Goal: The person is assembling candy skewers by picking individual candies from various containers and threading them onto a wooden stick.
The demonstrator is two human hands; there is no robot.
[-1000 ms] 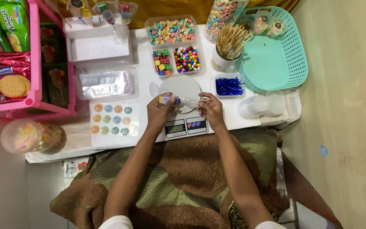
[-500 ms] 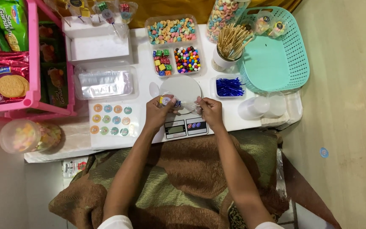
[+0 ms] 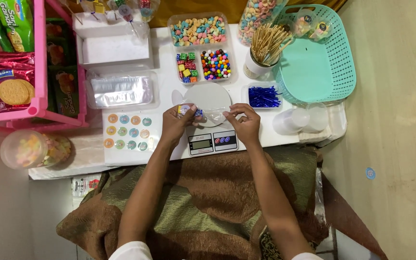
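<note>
Since a second ago little has shifted: both hands stay over the round white plate of the kitchen scale [image 3: 212,98], and the left hand [image 3: 176,124] has drawn its small bundle slightly closer to the right hand [image 3: 243,123]. The left hand's fingers are pinched around one end of a small clear plastic bag [image 3: 207,114] with a few coloured sweets bunched inside; the right hand's fingertips grip the bag's other end, so the bag is stretched between them just above the scale's plate. Whether it touches the plate cannot be told.

The scale sits at the near edge of the white surface [image 3: 164,58], its display and buttons facing the person. Behind it stands a clear divided tray [image 3: 199,48] holding pastel cereal pieces, small wrapped cubes and round coloured candies. To the right of the tray is a white cup of wooden sticks [image 3: 264,53], and just beside the scale a small clear box of blue twist ties [image 3: 263,96]. A turquoise basket [image 3: 316,67] lies further right, with clear plastic cups [image 3: 300,119] below it. Left of the scale lies a sheet of round stickers [image 3: 127,131], and above that a clear box of plastic bags [image 3: 123,90]. A pink rack [image 3: 39,72] with biscuit packets stands at the far left, with a round lidded tub of sweets [image 3: 34,148] below it.
</note>
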